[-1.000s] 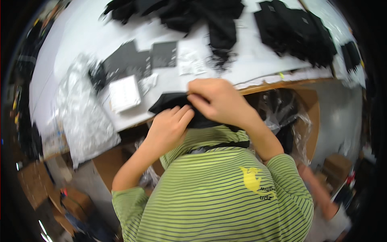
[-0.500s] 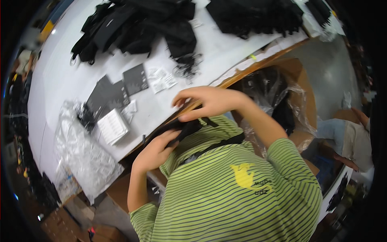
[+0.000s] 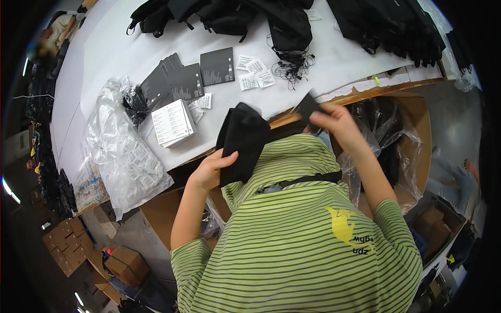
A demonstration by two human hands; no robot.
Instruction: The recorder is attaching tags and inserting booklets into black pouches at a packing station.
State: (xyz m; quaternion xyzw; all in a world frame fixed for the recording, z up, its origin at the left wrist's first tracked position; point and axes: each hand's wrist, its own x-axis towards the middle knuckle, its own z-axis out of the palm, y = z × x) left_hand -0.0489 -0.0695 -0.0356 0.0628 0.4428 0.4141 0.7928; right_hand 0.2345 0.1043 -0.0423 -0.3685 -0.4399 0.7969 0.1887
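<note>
My left hand (image 3: pixel 209 169) is closed on a folded black fabric bag (image 3: pixel 244 138), thumb on its front, at the table's near edge. To the right, my right hand (image 3: pixel 336 125) pinches a small dark flat piece (image 3: pixel 309 108); motion blurs it, and I cannot tell whether it is card or cloth. The two held things are apart. Beyond my hands on the white table (image 3: pixel 120 57) lie dark printed cards (image 3: pixel 217 67), small white labels (image 3: pixel 255 73) and a tangle of thin black cords (image 3: pixel 292 68). A stack of white printed cards (image 3: pixel 171 124) sits left of the bag.
Black bags (image 3: pixel 229 18) lie piled along the far side, with another row of black bags (image 3: pixel 389 26) at far right. A clear plastic bag (image 3: pixel 125 156) covers the table's left corner. Below the right edge stands a plastic-lined carton (image 3: pixel 417 125); stacked cartons (image 3: pixel 65 245) are lower left.
My hands were together at the table edge over black fabric. Now they are apart: the left holds up the folded bag, and the right has moved rightward with the dark piece. The view has shifted.
</note>
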